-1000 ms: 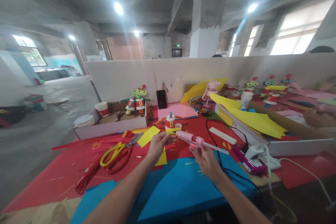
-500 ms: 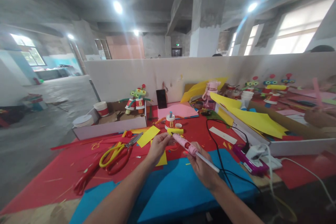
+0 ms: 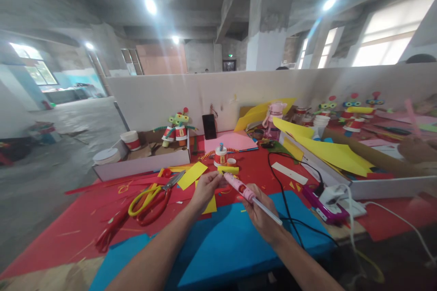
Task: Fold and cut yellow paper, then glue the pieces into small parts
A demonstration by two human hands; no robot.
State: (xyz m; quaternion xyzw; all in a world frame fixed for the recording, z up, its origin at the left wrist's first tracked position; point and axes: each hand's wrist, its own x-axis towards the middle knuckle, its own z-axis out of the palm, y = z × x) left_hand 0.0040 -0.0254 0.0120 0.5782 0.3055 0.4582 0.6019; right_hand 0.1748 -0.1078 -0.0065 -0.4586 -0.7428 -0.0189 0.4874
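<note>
The right hand (image 3: 261,218) grips the pink glue gun (image 3: 241,187) closed, nozzle toward a small yellow piece pinched by the left hand (image 3: 205,187) (gluing step, I judge); next needs steady aim.

**Layout of the craft table**

The yellow-handled scissors (image 3: 153,193) lie left of the left hand (image 3: 205,187). The pink glue gun (image 3: 243,188) sits right of that hand, in the right hand (image 3: 261,216). The small red paper-cup figure (image 3: 221,156) stands beyond both, with the black phone (image 3: 209,126) farther back against the white partition (image 3: 164,95).
</note>
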